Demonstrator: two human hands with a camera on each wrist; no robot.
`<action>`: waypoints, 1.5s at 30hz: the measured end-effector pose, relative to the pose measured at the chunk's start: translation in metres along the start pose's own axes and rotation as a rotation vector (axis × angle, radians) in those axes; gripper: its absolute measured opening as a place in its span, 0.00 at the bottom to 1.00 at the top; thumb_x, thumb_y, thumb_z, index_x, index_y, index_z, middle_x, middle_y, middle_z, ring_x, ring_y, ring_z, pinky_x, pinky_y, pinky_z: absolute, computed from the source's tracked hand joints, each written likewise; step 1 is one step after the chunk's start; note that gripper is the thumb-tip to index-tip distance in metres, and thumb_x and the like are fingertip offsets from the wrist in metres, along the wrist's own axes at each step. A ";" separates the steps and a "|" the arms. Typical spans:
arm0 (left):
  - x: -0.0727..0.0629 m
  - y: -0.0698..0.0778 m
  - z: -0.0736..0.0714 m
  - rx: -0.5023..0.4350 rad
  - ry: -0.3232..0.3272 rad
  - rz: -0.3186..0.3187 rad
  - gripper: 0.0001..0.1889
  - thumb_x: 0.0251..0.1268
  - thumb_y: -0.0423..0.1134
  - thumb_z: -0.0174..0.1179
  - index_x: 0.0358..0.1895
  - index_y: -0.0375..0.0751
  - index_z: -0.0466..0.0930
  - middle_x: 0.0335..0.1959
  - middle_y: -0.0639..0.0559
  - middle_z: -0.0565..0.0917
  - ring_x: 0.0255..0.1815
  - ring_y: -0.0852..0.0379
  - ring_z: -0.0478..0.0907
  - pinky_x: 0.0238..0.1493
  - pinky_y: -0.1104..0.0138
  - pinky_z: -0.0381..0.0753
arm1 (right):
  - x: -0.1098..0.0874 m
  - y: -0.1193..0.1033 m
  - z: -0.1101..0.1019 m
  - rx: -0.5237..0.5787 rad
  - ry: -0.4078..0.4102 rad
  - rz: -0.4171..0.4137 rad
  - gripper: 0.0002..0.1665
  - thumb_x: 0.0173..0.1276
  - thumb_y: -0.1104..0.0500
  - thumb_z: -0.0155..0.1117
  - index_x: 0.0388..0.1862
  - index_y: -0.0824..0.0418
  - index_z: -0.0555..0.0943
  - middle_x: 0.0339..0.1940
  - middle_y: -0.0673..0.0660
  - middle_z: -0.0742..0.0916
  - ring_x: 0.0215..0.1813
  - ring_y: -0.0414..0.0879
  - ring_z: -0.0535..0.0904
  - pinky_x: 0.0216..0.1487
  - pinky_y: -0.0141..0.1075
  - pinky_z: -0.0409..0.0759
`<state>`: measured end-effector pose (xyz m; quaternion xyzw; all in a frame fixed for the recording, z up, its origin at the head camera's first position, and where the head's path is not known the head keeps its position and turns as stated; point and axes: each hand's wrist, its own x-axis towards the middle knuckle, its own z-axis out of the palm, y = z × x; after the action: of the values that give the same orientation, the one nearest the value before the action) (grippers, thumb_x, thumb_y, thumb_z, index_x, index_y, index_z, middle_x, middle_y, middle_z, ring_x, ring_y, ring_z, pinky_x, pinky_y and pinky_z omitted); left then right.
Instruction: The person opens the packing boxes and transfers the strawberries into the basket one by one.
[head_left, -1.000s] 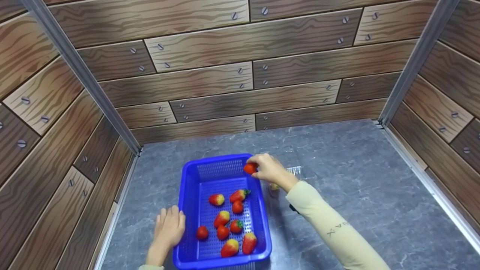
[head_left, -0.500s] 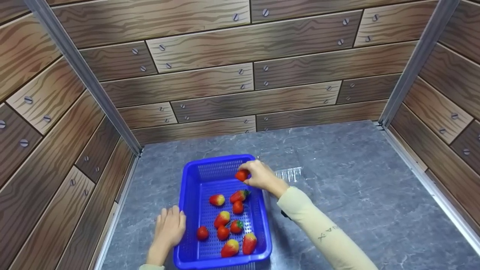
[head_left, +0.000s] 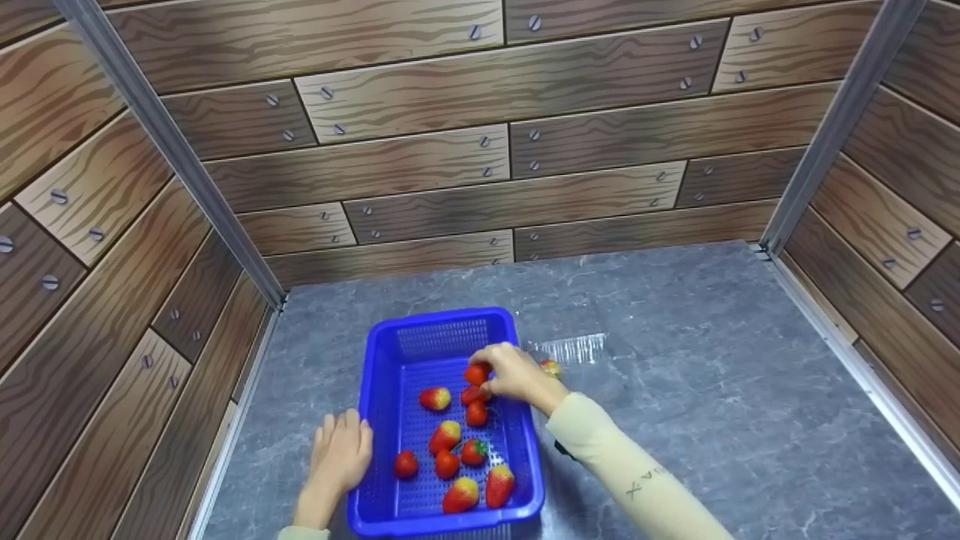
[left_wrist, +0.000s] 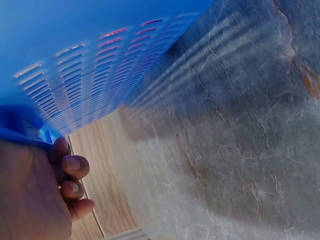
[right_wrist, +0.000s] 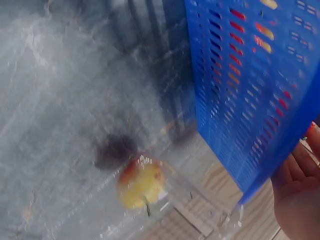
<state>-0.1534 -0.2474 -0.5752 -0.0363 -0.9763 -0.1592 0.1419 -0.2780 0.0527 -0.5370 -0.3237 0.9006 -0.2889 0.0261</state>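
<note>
My right hand [head_left: 511,373] pinches a red strawberry [head_left: 475,373] low inside the blue plastic basket [head_left: 358,480], close over another strawberry [head_left: 471,395]. Several more red strawberries lie on the basket floor, some with yellow ends, such as one strawberry [head_left: 460,496] near the front. My left hand [head_left: 341,452] holds the basket's left rim; in the left wrist view its curled fingers [left_wrist: 74,165] stand at that rim and the thumb is hidden. In the right wrist view the right hand [right_wrist: 300,200] reaches over the rim, its fingertips mostly hidden.
Right of the basket lies a clear plastic container [head_left: 577,349], partly behind the right arm, with a yellow-and-red strawberry [right_wrist: 141,182] in it. Wood-patterned walls [head_left: 420,161] enclose the grey marbled tabletop [head_left: 697,352] at the back and both sides.
My right hand has carried the strawberry from the basket's back right rim down and forward into the basket. The left hand has stayed at the left rim.
</note>
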 end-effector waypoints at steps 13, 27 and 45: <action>0.000 0.000 0.000 0.000 -0.008 -0.013 0.08 0.73 0.36 0.45 0.36 0.36 0.69 0.28 0.42 0.74 0.38 0.40 0.67 0.41 0.50 0.65 | -0.014 -0.012 0.020 -0.232 -0.078 -0.071 0.13 0.42 0.61 0.78 0.26 0.55 0.82 0.20 0.45 0.77 0.25 0.44 0.74 0.27 0.39 0.75; 0.000 0.000 -0.001 -0.001 0.003 0.008 0.08 0.73 0.36 0.46 0.34 0.37 0.68 0.27 0.44 0.73 0.36 0.43 0.66 0.40 0.52 0.65 | -0.033 -0.025 0.030 -0.461 -0.074 -0.197 0.14 0.39 0.68 0.72 0.21 0.54 0.76 0.19 0.49 0.75 0.21 0.47 0.72 0.22 0.40 0.72; 0.001 0.000 0.000 -0.016 -0.043 -0.045 0.08 0.74 0.37 0.44 0.35 0.38 0.68 0.28 0.45 0.74 0.36 0.44 0.65 0.41 0.52 0.65 | -0.041 -0.027 0.050 -0.594 0.043 -0.238 0.18 0.37 0.68 0.69 0.13 0.50 0.70 0.14 0.49 0.77 0.14 0.45 0.69 0.14 0.39 0.66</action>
<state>-0.1544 -0.2475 -0.5748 -0.0189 -0.9784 -0.1694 0.1171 -0.2189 0.0357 -0.5698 -0.4138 0.9018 -0.0214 -0.1225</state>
